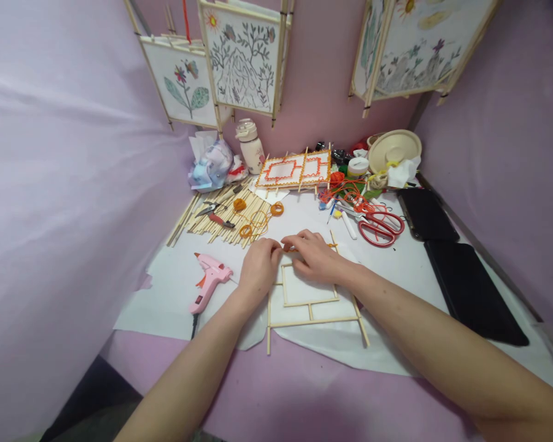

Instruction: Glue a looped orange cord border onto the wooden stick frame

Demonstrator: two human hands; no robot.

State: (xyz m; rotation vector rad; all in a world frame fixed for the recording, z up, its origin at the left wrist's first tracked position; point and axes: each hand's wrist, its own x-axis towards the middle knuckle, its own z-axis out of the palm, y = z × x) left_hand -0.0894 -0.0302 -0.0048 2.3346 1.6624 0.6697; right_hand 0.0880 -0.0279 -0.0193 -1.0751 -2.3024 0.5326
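Note:
A frame of thin wooden sticks [311, 322], with a smaller rectangle of sticks inside it, lies flat before me. Orange cord [332, 245] is wound along its far rail. My left hand [259, 265] is closed in a pinch at the far left corner, with cord at the fingertips; the exact grip is partly hidden. Bent over the far rail, the fingers of my right hand [314, 255] meet the cord close to the left fingertips. Loose orange cord coils [246, 231] lie just beyond my left hand.
A pink glue gun [208, 279] lies left. Behind are a stick pile [203, 227], pruning shears [216, 215], a white bottle [250, 147] and a decorated panel [295, 170]. Red-handled scissors [380, 228] and two black tablets [474, 291] lie right. Picture lanterns [244, 58] hang above.

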